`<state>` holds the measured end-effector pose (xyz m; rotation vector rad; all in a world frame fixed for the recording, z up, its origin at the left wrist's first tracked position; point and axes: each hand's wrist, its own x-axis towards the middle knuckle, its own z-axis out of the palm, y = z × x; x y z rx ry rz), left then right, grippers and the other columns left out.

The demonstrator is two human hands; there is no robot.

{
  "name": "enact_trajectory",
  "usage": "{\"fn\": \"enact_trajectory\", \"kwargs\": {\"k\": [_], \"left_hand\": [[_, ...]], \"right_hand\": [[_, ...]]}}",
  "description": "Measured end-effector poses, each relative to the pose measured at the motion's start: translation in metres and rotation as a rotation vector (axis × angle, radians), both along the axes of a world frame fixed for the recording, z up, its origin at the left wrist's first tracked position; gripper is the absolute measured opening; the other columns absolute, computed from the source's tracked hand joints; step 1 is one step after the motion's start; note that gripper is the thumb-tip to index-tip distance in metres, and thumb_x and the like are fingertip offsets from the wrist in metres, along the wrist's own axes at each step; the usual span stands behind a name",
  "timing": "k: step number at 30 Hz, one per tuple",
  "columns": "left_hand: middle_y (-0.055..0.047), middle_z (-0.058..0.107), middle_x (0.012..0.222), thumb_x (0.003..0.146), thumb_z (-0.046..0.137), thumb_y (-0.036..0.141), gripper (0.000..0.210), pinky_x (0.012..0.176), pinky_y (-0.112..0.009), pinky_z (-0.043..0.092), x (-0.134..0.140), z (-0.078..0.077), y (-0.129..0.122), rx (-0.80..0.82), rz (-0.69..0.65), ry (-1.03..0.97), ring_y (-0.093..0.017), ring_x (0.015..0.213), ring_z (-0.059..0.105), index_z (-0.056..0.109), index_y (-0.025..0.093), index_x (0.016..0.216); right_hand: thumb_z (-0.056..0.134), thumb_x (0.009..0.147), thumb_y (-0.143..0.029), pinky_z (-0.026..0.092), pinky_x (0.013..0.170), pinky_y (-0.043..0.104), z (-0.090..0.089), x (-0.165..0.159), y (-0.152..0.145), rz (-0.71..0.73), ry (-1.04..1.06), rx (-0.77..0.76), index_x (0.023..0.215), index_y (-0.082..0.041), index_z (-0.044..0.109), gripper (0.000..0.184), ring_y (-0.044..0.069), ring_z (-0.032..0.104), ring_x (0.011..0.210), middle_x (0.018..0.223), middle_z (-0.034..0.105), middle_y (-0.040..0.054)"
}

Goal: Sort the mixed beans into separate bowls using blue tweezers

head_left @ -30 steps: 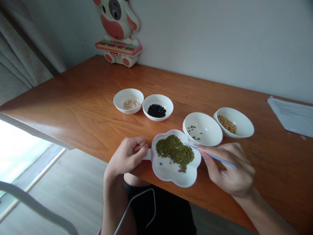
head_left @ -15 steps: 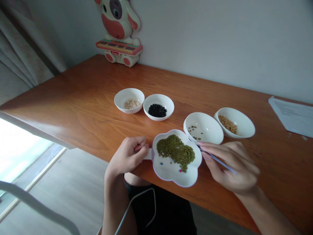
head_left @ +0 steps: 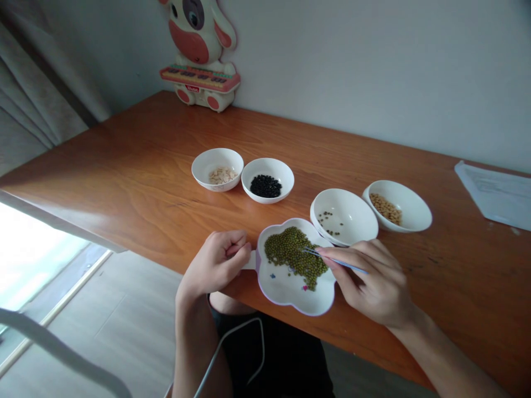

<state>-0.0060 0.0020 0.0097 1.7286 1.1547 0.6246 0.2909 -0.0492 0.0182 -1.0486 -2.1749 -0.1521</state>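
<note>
My left hand (head_left: pixel 222 260) is closed around the short handle of a flower-shaped white dish (head_left: pixel 282 290) with a purple rim. Green mung beans (head_left: pixel 292 249) lie heaped across the upper part of this dish. Between the thumb and fingers of my right hand (head_left: pixel 371 279) are blue tweezers (head_left: pixel 342 262), their tips among the mung beans at the right of the pile. Just beyond the dish stands a white bowl (head_left: pixel 357 215) with a few mung beans on its bottom.
Farther right, another white bowl (head_left: pixel 415 207) contains tan beans. Two more white bowls stand back left, one with pale flat seeds (head_left: pixel 222 176), one with black beans (head_left: pixel 265 186). A cow toy keyboard (head_left: pixel 201 80) leans at the wall; a paper sheet (head_left: pixel 498 193) lies at right.
My right hand has moved left with the tweezers, from the near rim of the mung bean bowl to the beans in the dish. My left hand keeps its place on the handle.
</note>
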Motion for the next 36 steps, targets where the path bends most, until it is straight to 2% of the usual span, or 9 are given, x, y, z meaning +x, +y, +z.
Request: {"fn": "enact_trajectory", "kwargs": {"k": [6,13,24,30,36], "left_hand": [[0.005,0.043,0.053,0.09,0.052,0.029,0.035,0.048,-0.022,0.029,0.0007,-0.001,0.0005,-0.004,-0.002,-0.005,-0.009,0.05,0.041,0.033,0.022,0.063],[0.004,0.046,0.052,0.09,0.052,0.029,0.032,0.047,-0.022,0.03,0.0,-0.0013,0.0013,-0.006,0.0,-0.005,-0.009,0.05,0.042,0.037,0.021,0.063],[0.005,0.044,0.052,0.09,0.053,0.029,0.034,0.048,-0.022,0.029,0.0007,0.0005,0.0008,-0.013,0.001,-0.007,-0.009,0.05,0.041,0.035,0.022,0.062],[0.004,0.048,0.052,0.09,0.053,0.029,0.033,0.048,-0.022,0.03,0.0009,0.0001,0.0011,-0.013,0.002,-0.006,-0.009,0.05,0.042,0.037,0.021,0.062],[0.004,0.047,0.051,0.09,0.053,0.029,0.033,0.047,-0.022,0.029,0.0013,0.0009,0.0014,-0.016,-0.003,-0.005,-0.009,0.05,0.041,0.038,0.021,0.062]], "right_hand": [[0.072,0.086,0.0,0.051,0.068,0.031,0.0028,-0.0002,-0.0002,-0.006,0.036,0.032,0.112,-0.016,0.07,0.03,0.014,0.065,0.071,0.091,0.08,0.0037],[0.074,0.082,0.004,0.054,0.071,0.03,0.0025,0.0048,-0.0015,-0.062,0.08,0.079,0.116,-0.016,0.071,0.04,0.014,0.066,0.075,0.095,0.08,0.0042],[0.074,0.085,-0.003,0.049,0.066,0.032,0.001,0.0011,0.0012,-0.048,0.018,0.035,0.109,-0.018,0.071,0.029,0.013,0.063,0.067,0.086,0.078,0.0018],[0.073,0.085,-0.003,0.049,0.066,0.031,0.0015,0.0016,-0.0006,-0.065,0.04,0.047,0.111,-0.02,0.072,0.031,0.013,0.062,0.066,0.086,0.078,0.0005],[0.076,0.082,0.0,0.052,0.07,0.03,0.0025,0.0035,-0.0012,-0.061,0.054,0.043,0.114,-0.017,0.071,0.036,0.014,0.064,0.073,0.092,0.079,0.003]]}}
